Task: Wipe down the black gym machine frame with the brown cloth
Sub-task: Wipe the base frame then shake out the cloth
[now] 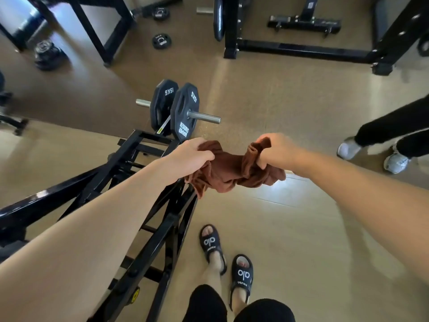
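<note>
The brown cloth [228, 173] hangs bunched between both my hands, in the air above the floor. My left hand [193, 154] grips its left end and my right hand [276, 151] grips its right end. The black gym machine frame [160, 228] runs from lower left up toward the centre, below and left of the cloth. The cloth's lower left corner hangs close over the frame's upper bars; I cannot tell if it touches. My left forearm covers part of the frame.
Two 15 kg plates [183, 112] sit on a steel bar at the frame's far end. Another person's legs and grey shoes [371, 152] stand at the right. A black rack [301, 49] and loose plates [161, 41] lie farther back. My sandalled feet [226, 259] are beside the frame.
</note>
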Demonstrator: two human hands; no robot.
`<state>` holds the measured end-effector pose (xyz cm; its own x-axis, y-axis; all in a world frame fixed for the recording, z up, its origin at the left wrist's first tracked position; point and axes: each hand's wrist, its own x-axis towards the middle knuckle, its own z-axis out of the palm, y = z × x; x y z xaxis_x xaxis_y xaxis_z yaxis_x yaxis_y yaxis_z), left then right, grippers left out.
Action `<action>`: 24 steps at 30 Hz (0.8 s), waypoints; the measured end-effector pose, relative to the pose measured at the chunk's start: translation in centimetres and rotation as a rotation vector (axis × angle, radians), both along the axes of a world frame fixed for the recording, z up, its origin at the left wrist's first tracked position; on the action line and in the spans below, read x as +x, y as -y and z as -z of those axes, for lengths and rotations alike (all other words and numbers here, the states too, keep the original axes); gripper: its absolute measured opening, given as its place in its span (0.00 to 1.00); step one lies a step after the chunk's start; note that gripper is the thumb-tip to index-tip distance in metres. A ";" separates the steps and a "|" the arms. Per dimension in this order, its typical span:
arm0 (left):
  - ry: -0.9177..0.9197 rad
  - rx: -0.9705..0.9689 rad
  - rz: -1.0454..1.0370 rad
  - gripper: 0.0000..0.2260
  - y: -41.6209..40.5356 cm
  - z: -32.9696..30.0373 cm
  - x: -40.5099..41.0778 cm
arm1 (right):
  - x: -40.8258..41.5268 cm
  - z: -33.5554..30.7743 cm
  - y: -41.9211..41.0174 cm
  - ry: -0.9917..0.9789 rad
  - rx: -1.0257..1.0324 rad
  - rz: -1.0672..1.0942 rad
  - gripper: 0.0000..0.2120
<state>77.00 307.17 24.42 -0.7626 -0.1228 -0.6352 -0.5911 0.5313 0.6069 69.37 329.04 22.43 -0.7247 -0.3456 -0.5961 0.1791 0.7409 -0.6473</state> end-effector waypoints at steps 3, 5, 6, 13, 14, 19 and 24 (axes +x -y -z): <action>0.025 0.018 -0.005 0.07 2.1 -0.5 -2.1 | -2.2 -1.1 1.8 -0.037 0.035 -0.006 0.12; 0.027 0.027 -0.015 0.09 3.7 -0.7 -3.6 | -3.7 -1.8 3.1 -0.054 0.045 0.012 0.11; 0.015 0.021 -0.010 0.11 4.7 -0.8 -4.5 | -4.5 -2.0 3.8 -0.056 0.040 0.019 0.10; 0.189 -0.086 0.271 0.29 9.2 -1.6 -9.9 | -10.0 -4.5 6.8 0.053 -0.267 0.159 0.08; 0.186 -0.067 0.313 0.34 9.1 -1.8 -10.8 | -10.8 -5.1 7.4 0.067 -0.317 0.146 0.09; -0.018 0.201 0.307 0.35 5.4 -2.0 -16.0 | -16.2 -7.1 9.8 0.019 -0.397 0.082 0.11; -0.299 0.098 0.092 0.08 3.4 -3.0 -23.2 | -23.8 -8.4 9.0 -0.068 -0.288 -0.050 0.08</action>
